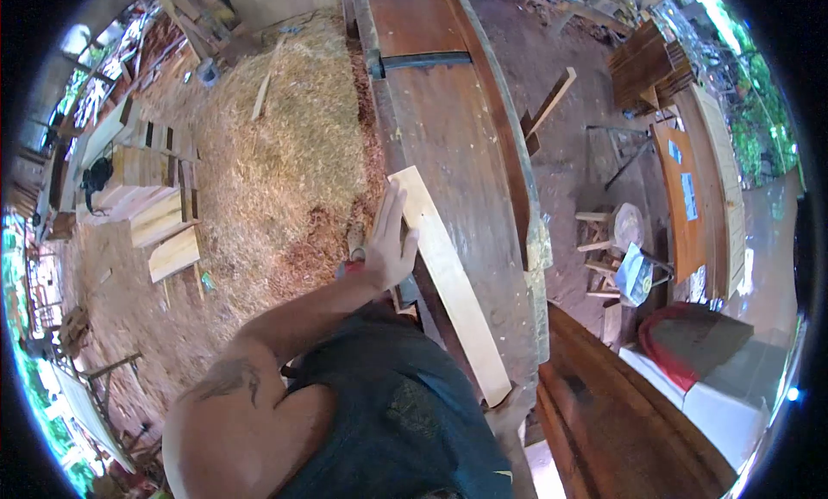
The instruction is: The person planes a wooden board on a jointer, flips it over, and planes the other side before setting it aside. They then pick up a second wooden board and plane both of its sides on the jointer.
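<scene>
Pale-yellow board (457,288), bench (444,111) seemingly reddish-brown.

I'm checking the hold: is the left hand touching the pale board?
Touching. In the head view, the left hand lies against the pale board near one end.

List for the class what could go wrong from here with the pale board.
1. The pale board might slip or swivel on the workbench: no clamp shows on it.
2. The bare left hand could catch a splinter, as it touches the board's edge.
3. Loose shavings on the floor may make footing slippery.
</scene>
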{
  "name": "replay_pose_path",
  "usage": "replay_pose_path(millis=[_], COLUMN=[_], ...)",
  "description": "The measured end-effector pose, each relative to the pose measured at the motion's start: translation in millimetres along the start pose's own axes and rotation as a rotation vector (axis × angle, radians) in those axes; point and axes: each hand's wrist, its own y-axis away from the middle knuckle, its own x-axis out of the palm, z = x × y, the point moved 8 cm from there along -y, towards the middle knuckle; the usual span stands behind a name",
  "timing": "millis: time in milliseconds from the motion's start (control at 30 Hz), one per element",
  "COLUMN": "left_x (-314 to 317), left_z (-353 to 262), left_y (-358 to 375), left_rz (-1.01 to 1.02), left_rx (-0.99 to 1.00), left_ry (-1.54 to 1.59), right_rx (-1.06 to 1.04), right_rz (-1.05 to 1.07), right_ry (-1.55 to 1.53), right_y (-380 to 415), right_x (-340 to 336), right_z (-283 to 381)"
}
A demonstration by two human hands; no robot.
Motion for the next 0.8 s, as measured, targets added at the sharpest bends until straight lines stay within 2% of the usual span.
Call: replay_pose_path(millis=[67,133,233,333,433,533,633,800], left_x=[-12,-8,11,33,56,73,81,80], left_z=[-3,13,51,82,74,96,83,77], left_y=[26,52,83,96,79,83,80,74], left_rz=[0.162,0.321,0.648,0.63,0.604,0.614,0.572,0.532], left_rx=[0.055,0.066,-0.387,-0.443,-0.589,-0.637,-0.636,-0.562], left_ry=[0.005,0.022,0.159,0.075,0.487,0.248,0.396,0.431], right_rx=[0.013,0.174,0.123,0.084,0.049,0.047,0.049,0.053], right_rz=[-0.064,0.037,-0.029,-0.051,-0.08,-0.092,-0.096,-0.093], right_ry=[-0.024,-0.088,-0.079,-0.114,-0.091,-0.083,-0.067,-0.097], right_y=[4,21,27,26,23,22,21,23], right_x=[-2,25,34,32,30,29,30,31], right_z=[7,-31,-45,-42,-39,-39,-38,-40])
